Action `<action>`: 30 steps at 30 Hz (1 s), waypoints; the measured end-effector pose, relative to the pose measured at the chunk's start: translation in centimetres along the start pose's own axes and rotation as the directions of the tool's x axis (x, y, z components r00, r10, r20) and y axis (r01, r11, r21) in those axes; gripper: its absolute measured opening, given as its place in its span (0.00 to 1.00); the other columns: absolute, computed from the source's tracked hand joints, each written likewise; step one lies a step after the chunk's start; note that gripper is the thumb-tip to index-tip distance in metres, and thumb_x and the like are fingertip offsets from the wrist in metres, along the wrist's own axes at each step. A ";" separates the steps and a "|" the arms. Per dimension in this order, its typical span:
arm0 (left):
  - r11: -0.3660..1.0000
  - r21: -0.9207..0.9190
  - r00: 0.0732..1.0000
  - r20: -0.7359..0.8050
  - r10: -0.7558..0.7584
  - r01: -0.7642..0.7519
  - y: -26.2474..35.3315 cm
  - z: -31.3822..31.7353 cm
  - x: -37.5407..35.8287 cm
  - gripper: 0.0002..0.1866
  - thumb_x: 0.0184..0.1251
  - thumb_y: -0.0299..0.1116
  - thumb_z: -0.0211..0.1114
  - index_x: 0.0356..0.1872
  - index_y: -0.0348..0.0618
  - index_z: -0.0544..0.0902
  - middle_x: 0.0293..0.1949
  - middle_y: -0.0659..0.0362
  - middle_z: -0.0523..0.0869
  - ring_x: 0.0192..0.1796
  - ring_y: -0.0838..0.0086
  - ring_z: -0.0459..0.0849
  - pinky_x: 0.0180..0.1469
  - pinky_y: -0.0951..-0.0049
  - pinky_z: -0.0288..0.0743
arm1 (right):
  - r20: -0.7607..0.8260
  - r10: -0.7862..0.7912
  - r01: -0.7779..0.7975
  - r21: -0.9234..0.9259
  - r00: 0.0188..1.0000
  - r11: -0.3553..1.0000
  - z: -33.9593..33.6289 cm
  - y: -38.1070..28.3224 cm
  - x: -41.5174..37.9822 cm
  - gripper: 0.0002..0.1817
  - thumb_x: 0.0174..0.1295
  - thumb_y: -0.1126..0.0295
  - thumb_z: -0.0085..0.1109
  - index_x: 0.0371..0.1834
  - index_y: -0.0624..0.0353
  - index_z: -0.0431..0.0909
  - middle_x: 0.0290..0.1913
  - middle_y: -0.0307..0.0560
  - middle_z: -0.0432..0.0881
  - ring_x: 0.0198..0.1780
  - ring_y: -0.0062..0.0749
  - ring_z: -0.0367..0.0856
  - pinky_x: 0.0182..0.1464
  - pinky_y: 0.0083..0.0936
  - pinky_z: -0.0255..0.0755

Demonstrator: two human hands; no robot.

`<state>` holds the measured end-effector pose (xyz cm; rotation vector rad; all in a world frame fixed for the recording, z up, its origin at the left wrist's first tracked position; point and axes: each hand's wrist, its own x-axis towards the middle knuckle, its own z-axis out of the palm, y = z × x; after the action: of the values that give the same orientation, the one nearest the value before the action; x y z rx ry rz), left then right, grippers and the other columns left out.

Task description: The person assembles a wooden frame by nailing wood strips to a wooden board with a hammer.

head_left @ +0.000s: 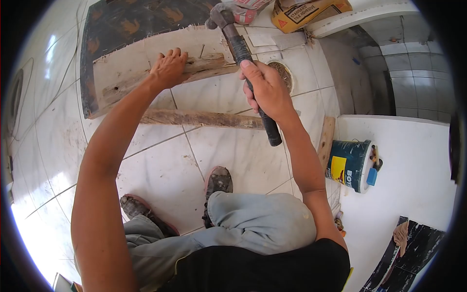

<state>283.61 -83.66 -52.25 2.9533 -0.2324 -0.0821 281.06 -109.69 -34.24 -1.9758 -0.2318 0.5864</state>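
Note:
My right hand is wrapped round the black handle of a hammer, whose metal head is raised at the top of the view. My left hand lies across a rough wooden batten, fingers over its far side and thumb by the near side. Under the batten is a large board with a dark printed face and a pale bare strip. A thin nail seems to stick up just beyond the batten. Another length of wood lies on the tiles nearer to me.
A round tub of what look like nails stands beyond my right hand. At the top are a tile adhesive bag and a crumpled bag. On the right are a paint bucket, a plank and a black patterned piece.

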 end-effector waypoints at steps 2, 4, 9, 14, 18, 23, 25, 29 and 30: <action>1.000 0.009 1.000 -0.013 -0.021 0.021 0.0 -0.1 0.0 0.29 0.66 0.50 0.72 0.57 0.40 0.73 0.54 0.50 0.77 0.61 0.56 0.77 0.60 0.51 0.70 | -0.127 -0.194 0.201 0.042 0.973 0.979 -0.7 -3.1 -2.4 0.27 0.77 0.44 0.51 0.36 0.62 0.74 0.17 0.36 0.70 0.16 0.18 0.67 0.19 0.21 0.62; 0.999 0.011 0.999 -0.010 -0.037 0.037 0.4 0.0 -0.2 0.30 0.65 0.50 0.73 0.57 0.40 0.73 0.54 0.50 0.77 0.61 0.56 0.77 0.60 0.51 0.70 | -0.220 -0.352 0.374 0.064 0.909 0.925 -1.4 -5.2 -3.8 0.25 0.76 0.46 0.44 0.38 0.59 0.73 0.18 0.42 0.71 0.14 0.23 0.66 0.19 0.23 0.65; 0.998 0.032 0.993 0.108 -0.050 0.047 0.2 -0.9 0.3 0.31 0.67 0.51 0.72 0.60 0.40 0.72 0.59 0.51 0.77 0.66 0.58 0.76 0.61 0.49 0.71 | -0.066 -0.065 0.075 0.163 0.996 0.984 1.7 0.7 0.0 0.26 0.77 0.44 0.48 0.33 0.57 0.69 0.17 0.36 0.69 0.15 0.19 0.66 0.16 0.23 0.64; 0.998 -0.013 0.995 0.081 -0.055 0.057 -0.4 -1.0 0.3 0.30 0.66 0.49 0.73 0.58 0.40 0.72 0.58 0.50 0.77 0.66 0.57 0.76 0.63 0.48 0.70 | -0.063 0.064 -0.061 0.049 0.996 0.997 0.5 -1.0 0.8 0.26 0.77 0.44 0.48 0.33 0.57 0.70 0.18 0.35 0.68 0.15 0.19 0.66 0.18 0.23 0.64; 0.999 -0.038 0.994 0.109 -0.018 0.022 -0.2 -0.5 0.5 0.30 0.66 0.49 0.73 0.58 0.39 0.72 0.57 0.51 0.77 0.66 0.57 0.76 0.64 0.47 0.70 | -0.318 -0.373 0.403 0.030 0.872 0.915 -1.4 -7.1 -3.4 0.27 0.75 0.42 0.42 0.40 0.59 0.72 0.18 0.43 0.69 0.13 0.28 0.65 0.19 0.27 0.65; 1.000 -0.009 0.997 0.075 0.002 -0.002 -0.6 -0.2 0.5 0.31 0.66 0.50 0.72 0.59 0.40 0.72 0.58 0.51 0.78 0.66 0.59 0.76 0.62 0.47 0.72 | -0.134 -0.147 0.166 0.148 0.980 0.975 2.0 -0.1 -0.3 0.28 0.76 0.44 0.47 0.31 0.59 0.69 0.16 0.36 0.68 0.15 0.21 0.67 0.17 0.23 0.64; 1.000 -0.024 0.995 0.098 -0.005 0.008 -0.3 -0.1 0.1 0.30 0.67 0.50 0.72 0.59 0.40 0.72 0.58 0.52 0.78 0.66 0.59 0.76 0.63 0.46 0.72 | -0.002 0.166 -0.166 -0.044 0.986 0.985 1.9 2.8 1.2 0.27 0.78 0.45 0.48 0.31 0.58 0.70 0.16 0.34 0.67 0.15 0.19 0.68 0.16 0.23 0.66; 0.999 -0.041 0.997 0.078 0.009 -0.006 -0.6 -0.4 0.4 0.30 0.67 0.49 0.71 0.60 0.40 0.72 0.59 0.52 0.77 0.67 0.58 0.75 0.66 0.44 0.70 | -0.101 0.003 0.005 0.077 0.995 0.997 0.7 -0.9 0.1 0.27 0.78 0.44 0.48 0.31 0.59 0.71 0.17 0.36 0.69 0.14 0.21 0.67 0.17 0.23 0.65; 0.999 -0.034 0.997 0.071 -0.003 0.006 -1.0 -0.8 0.8 0.30 0.67 0.49 0.71 0.60 0.40 0.72 0.59 0.52 0.77 0.67 0.58 0.75 0.66 0.44 0.70 | -0.158 -0.073 0.095 0.132 0.985 0.987 0.0 -3.0 -1.1 0.27 0.78 0.45 0.48 0.33 0.60 0.71 0.18 0.38 0.70 0.14 0.21 0.67 0.17 0.22 0.64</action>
<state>284.55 -82.68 -51.70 2.9203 -0.2317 -0.1900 280.40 -108.77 -31.23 -1.8562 -0.1737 0.3838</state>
